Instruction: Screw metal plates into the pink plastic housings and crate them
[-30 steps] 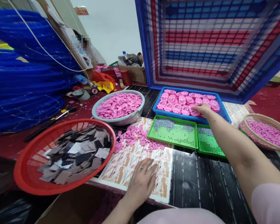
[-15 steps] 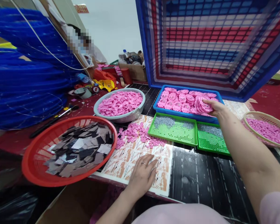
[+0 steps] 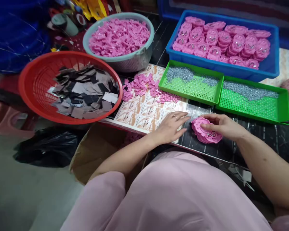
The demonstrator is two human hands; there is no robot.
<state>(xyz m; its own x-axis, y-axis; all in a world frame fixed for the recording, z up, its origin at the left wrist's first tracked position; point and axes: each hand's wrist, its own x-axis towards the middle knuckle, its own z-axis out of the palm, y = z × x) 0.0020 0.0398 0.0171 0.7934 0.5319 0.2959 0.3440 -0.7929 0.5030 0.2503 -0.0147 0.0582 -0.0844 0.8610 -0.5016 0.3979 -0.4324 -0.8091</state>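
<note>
My right hand (image 3: 220,126) is closed around a stack of pink scalloped plastic pieces (image 3: 208,134), low over the black tabletop near its front edge. Small metal parts show on the top piece. My left hand (image 3: 170,126) lies flat with fingers spread on the printed sheet (image 3: 135,112), just left of the stack, holding nothing. Beyond the hands stand two green perforated trays (image 3: 197,91) with small silvery metal parts (image 3: 179,73). Behind them, a blue tray (image 3: 267,69) holds rows of similar pink stacks (image 3: 238,45).
A red basket (image 3: 36,106) of dark and grey flat pieces overhangs the table's left front edge. Behind it stands a grey-blue basin (image 3: 127,59) of small pink parts. Loose pink parts (image 3: 144,83) lie on the sheet. A cardboard box (image 3: 96,150) sits below the edge.
My right hand has brought the pink stack from the blue tray to the tabletop near me. My left hand has slid right, toward the stack. The view has tilted down.
</note>
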